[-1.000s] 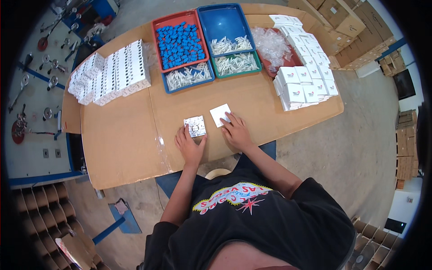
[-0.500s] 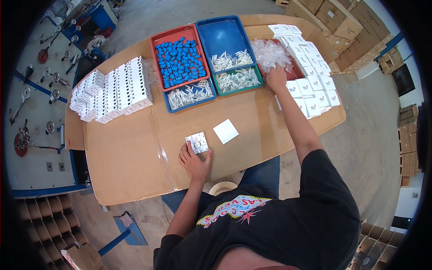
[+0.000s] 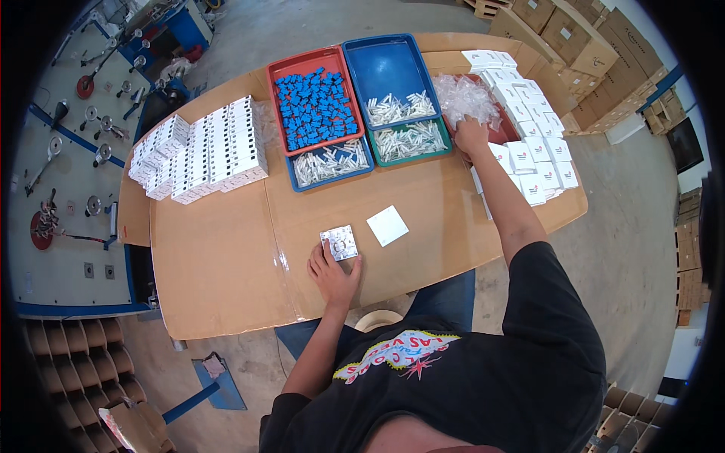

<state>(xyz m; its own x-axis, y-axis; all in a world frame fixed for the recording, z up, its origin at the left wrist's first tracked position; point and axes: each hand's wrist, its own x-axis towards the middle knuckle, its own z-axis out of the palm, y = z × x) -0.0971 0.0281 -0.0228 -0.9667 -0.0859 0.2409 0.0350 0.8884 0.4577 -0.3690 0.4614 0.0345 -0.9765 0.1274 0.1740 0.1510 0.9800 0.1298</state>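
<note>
On the cardboard-covered table, my left hand (image 3: pixel 333 276) grips a square silvery plate (image 3: pixel 340 242) by its edge, fingers on its left side and the thumb by its lower right corner. A plain white square piece (image 3: pixel 387 226) lies flat just right of it. My right arm stretches to the far right, where my right hand (image 3: pixel 472 137), fingers bent, is closed on the near side of a heap of clear plastic bags (image 3: pixel 466 98). This heap sits in a red tray (image 3: pixel 508 133). My fingertips are partly hidden among the plastic.
Blue plastic parts fill a red tray (image 3: pixel 273 104). Small white pieces lie in a large blue tray (image 3: pixel 385 69), a green tray (image 3: pixel 411 155) and a small blue tray (image 3: pixel 307 186). White boxes (image 3: pixel 219 147) stand stacked left; white packets (image 3: pixel 540 155) are piled right.
My right hand has shifted slightly along the near edge of the plastic heap. The left hand stays at the silvery plate. The whole view has shifted a little.
</note>
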